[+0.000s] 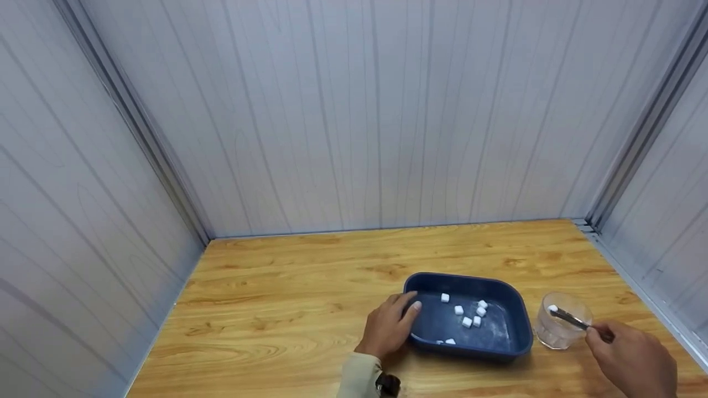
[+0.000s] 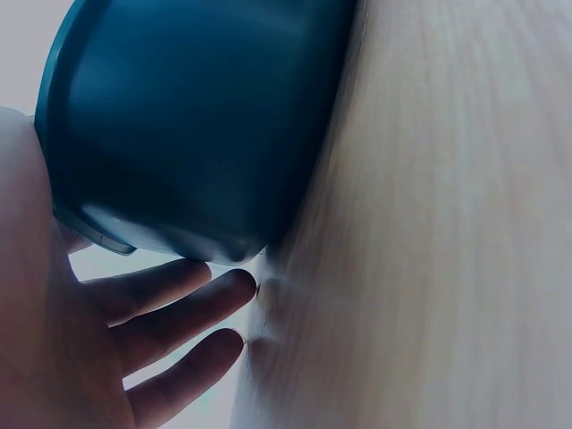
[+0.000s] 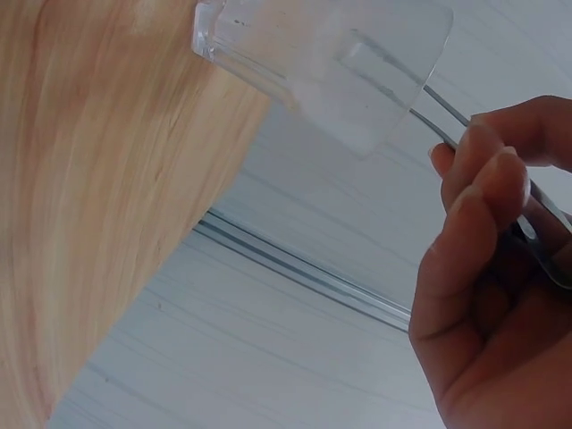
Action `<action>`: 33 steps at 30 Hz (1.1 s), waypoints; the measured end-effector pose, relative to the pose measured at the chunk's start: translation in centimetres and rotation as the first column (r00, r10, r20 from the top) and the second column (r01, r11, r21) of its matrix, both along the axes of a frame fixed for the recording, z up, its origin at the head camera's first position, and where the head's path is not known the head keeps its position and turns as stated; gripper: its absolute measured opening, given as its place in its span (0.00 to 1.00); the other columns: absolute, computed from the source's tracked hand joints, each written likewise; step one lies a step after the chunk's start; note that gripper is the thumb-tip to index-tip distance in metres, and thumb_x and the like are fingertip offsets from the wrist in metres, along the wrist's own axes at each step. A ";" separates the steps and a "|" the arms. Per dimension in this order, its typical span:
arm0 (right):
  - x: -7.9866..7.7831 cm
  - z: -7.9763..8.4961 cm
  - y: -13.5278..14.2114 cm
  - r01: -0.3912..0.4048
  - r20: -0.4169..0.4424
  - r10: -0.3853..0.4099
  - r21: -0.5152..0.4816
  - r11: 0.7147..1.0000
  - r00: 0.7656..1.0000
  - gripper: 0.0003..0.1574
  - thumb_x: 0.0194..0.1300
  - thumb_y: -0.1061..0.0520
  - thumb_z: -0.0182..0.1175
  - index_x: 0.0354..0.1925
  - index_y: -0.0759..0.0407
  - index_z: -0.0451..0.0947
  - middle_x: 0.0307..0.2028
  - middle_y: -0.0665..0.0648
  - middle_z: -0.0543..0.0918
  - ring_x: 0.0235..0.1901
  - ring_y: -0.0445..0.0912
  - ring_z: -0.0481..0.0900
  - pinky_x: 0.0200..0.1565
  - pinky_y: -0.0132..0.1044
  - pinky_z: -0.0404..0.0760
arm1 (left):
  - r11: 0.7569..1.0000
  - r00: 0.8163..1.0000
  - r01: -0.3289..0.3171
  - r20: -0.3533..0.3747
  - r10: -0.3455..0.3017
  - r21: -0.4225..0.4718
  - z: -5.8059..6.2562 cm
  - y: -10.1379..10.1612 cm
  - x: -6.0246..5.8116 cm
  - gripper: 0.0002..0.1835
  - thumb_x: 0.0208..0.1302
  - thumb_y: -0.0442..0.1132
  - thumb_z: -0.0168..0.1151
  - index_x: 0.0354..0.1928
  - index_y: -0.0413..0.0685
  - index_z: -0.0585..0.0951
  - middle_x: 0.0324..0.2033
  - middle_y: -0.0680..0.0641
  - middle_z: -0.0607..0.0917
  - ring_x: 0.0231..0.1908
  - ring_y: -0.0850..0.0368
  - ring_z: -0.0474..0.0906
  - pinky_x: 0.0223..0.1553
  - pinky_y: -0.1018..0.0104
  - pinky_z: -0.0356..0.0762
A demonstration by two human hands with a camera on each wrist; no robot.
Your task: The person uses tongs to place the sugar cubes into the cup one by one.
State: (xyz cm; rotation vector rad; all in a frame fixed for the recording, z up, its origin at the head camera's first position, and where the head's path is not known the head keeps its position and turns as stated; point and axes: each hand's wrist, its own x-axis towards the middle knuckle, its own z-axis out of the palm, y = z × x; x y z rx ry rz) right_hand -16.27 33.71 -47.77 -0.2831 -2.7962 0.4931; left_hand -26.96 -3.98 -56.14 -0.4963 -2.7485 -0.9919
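A dark blue rectangular tray [image 1: 470, 354] stands on the wooden table, with several small white cubes [image 1: 458, 310] on its floor. My left hand [image 1: 388, 326] holds the tray's left rim, thumb over the edge; in the left wrist view the other fingers [image 2: 192, 304] spread along the outside, close to the tabletop. Right of the tray is a clear glass [image 1: 557, 334], upright. Metal tweezers [image 1: 569, 318] are pinched in my right hand [image 1: 633, 356]. Their tips, with one white cube [image 1: 552, 308] between them, overlap the glass's mouth; in the right wrist view they reach inside the glass [image 3: 295, 54].
The wooden tabletop [image 1: 265, 309] extends left of and behind the tray. Pale panel walls [image 1: 343, 121] enclose the table at the back and both sides. A metal corner strip [image 1: 636, 132] runs up at the right, and the table's right edge lies close to my right hand.
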 end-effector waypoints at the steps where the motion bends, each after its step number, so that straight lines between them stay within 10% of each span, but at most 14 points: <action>1: 0.0 0.0 0.0 -0.007 0.006 0.007 -0.003 1.000 1.000 0.16 0.60 0.51 0.56 0.33 0.63 0.83 0.22 0.53 0.80 0.16 0.45 0.68 0.17 0.40 0.65 | 1.000 1.000 0.002 -0.002 -0.002 -0.002 0.0 0.0 0.0 0.30 0.67 0.67 0.32 0.61 0.66 0.72 0.55 0.55 0.75 0.54 0.57 0.72 0.53 0.54 0.69; 33: -0.9 0.7 0.1 -0.005 0.191 0.012 -0.035 0.999 0.982 0.19 0.62 0.47 0.51 0.36 0.57 0.82 0.25 0.53 0.80 0.20 0.47 0.71 0.20 0.43 0.67 | 1.000 1.000 0.006 0.000 -0.006 0.008 0.2 0.0 0.1 0.29 0.67 0.67 0.32 0.61 0.67 0.72 0.55 0.57 0.75 0.54 0.58 0.72 0.53 0.56 0.69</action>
